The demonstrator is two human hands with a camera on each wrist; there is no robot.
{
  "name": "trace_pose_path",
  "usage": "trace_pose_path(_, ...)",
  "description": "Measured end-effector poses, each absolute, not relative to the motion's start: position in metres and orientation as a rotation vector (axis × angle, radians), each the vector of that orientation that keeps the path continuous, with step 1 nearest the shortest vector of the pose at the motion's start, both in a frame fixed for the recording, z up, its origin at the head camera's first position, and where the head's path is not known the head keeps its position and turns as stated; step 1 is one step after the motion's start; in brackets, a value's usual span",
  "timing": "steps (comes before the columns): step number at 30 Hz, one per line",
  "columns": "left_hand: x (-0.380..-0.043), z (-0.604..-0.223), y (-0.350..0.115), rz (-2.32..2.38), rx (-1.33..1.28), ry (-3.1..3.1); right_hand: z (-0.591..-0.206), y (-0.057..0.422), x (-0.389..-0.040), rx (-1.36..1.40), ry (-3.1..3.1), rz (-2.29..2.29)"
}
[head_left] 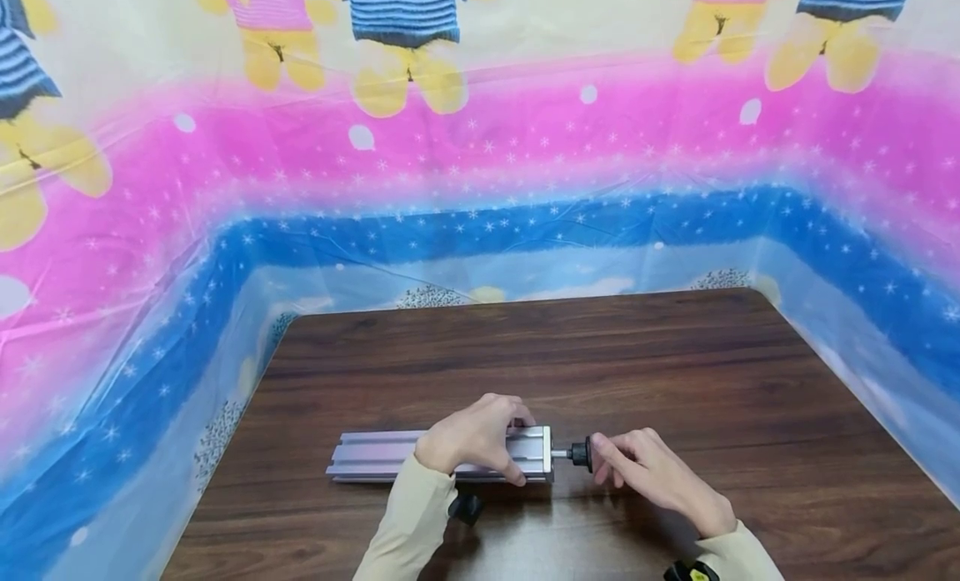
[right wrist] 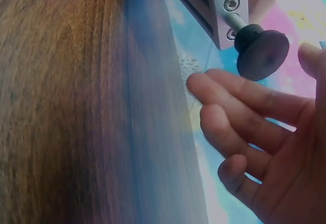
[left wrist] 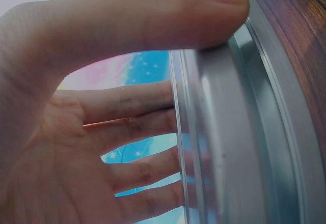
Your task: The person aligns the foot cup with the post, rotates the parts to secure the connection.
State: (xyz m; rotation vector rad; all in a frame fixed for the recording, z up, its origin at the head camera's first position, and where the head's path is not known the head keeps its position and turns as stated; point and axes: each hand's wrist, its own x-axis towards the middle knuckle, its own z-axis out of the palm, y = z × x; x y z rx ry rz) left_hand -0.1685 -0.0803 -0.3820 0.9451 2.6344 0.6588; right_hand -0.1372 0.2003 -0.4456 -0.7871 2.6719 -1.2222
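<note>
An aluminium extrusion profile (head_left: pixel 375 458) lies lengthwise on the table, with an end plate (head_left: pixel 547 452) on its right end. My left hand (head_left: pixel 476 438) grips the profile near that end, thumb along the near side and fingers at the far side. From the plate a threaded rod (right wrist: pixel 234 20) sticks out, carrying a black levelling foot (right wrist: pixel 264 56) with a round disc. Beside the disc is my right hand (head_left: pixel 648 468), its fingers (right wrist: pixel 244 91) loosely bent below the disc and the thumb apart from it in the right wrist view.
The dark wooden table (head_left: pixel 525 348) has a printed cloth (head_left: pixel 480 172) hanging behind it and along both sides. Two screws show in the end plate, one being a hex socket screw (right wrist: pixel 232 3). A black wrist device (head_left: pixel 467 508) sits under the left sleeve.
</note>
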Motion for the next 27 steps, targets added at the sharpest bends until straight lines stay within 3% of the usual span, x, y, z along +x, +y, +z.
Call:
trace_pose_path(11,-0.1690,-0.3825,-0.0788,0.637,0.934,2.628,-0.4470,0.2036,-0.1287,-0.970,2.754,-1.321)
trace_pose_path(27,-0.1689,-0.3820,-0.0790,0.652,0.940,2.619,-0.4459,0.2009,-0.1295,-0.932,2.784,-1.283)
